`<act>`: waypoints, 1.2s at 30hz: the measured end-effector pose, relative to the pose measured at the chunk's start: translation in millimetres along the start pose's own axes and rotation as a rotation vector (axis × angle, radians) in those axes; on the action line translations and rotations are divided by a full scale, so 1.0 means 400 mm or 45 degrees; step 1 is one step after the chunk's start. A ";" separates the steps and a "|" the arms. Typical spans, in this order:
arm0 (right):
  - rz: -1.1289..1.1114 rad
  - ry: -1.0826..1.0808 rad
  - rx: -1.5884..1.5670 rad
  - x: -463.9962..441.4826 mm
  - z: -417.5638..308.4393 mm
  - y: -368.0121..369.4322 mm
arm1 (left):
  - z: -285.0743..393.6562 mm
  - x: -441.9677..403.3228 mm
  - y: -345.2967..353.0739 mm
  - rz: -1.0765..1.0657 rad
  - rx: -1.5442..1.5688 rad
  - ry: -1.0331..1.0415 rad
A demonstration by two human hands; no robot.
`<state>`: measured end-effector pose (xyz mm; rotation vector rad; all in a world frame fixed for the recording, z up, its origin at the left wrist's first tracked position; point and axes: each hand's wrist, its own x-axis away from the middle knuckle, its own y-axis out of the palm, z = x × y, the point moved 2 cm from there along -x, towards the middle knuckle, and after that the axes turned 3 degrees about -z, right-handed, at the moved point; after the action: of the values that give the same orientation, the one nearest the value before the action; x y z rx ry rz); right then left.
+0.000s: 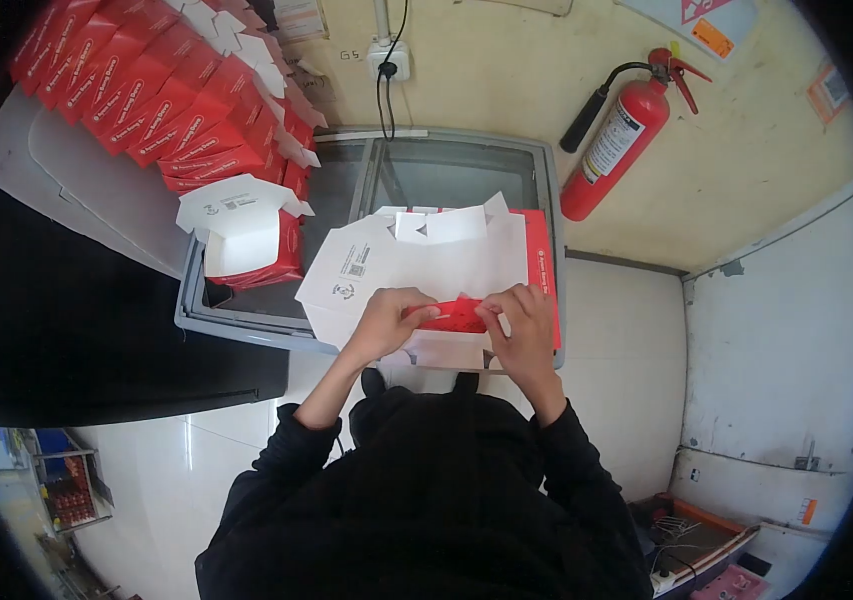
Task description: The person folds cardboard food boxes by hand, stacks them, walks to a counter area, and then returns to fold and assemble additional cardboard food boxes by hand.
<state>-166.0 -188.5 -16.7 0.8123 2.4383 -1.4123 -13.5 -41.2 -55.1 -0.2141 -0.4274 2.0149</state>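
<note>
A partly folded carton [457,262], white inside and red outside, lies on the glass-topped freezer [557,190] in front of me. At its near edge, my left hand [394,322] pinches the left end of a red flap [459,315] between thumb and fingers. The right end of the same flap is pinched by my right hand [520,325]. Printed marks show on the carton's white left panel. An open folded box [247,245] with a white inside stands to the left on the freezer.
Many folded red boxes [147,85] are stacked at the upper left. A red fire extinguisher [617,140] stands against the wall at the right. A black cable [387,90] hangs from a wall socket behind the freezer.
</note>
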 end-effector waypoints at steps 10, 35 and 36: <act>-0.512 0.096 -0.151 0.006 0.027 -0.008 | 0.122 0.022 -0.052 -0.265 -0.302 0.125; -0.008 0.409 -0.718 -0.008 -0.019 0.001 | 0.214 0.063 -0.200 0.312 -0.597 -0.017; -0.034 0.334 -0.657 -0.006 -0.026 0.004 | 0.225 0.059 -0.177 0.345 -0.772 0.038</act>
<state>-162.2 -180.2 -11.3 0.8744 2.8248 -0.6500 4.1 -9.4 56.2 -0.7045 -1.0311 2.0874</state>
